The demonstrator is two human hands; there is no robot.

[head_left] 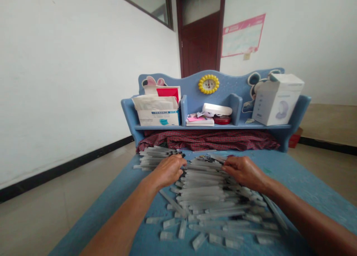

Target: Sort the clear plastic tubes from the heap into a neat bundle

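Observation:
Many translucent pen barrels [203, 192] with dark tips lie in a heap on the blue desk. Over the heap's upper left edge is my left hand [169, 170], its fingers curled together; whatever they pinch is too small to make out. My right hand [245, 171] is closed at the upper right of the heap, thumb and fingers at the end of a pen [208, 168]. A second, neater bundle of pens [153, 157] lies beyond my left hand, dark ends facing right. Loose clear pen caps [199, 241] are scattered along the near side.
The blue desk [304, 181] has a raised shelf at the back holding a mask box [158, 116], stacked papers [199, 121], a white case [216, 109] and a white carton [276, 101]. Checked cloth [209, 140] is bunched below the shelf. A yellow clock [208, 85] sits above.

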